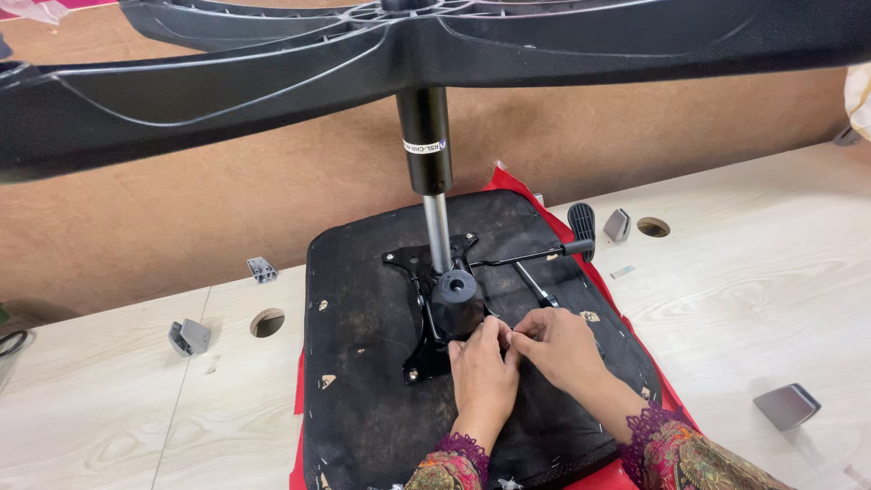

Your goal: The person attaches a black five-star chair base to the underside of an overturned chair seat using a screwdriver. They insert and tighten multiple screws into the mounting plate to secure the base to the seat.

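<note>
Left hand (pixel 483 367), right hand (pixel 558 345) meeting beside black mechanism plate (pixel 435 308), pinched fingers' contents hidden.

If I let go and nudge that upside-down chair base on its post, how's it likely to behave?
The chair base looks top-heavy: wide black legs sit high on a thin post, so a push would probably sway or tip it. The seat underneath is broad and flat, which likely steadies it a little. Both hands rest beside the mounting plate, not on the post.

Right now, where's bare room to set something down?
Bare tabletop lies right of the upturned seat, between the round hole and grey bracket. It is crowded around the black mechanism plate, where both hands meet.
</note>
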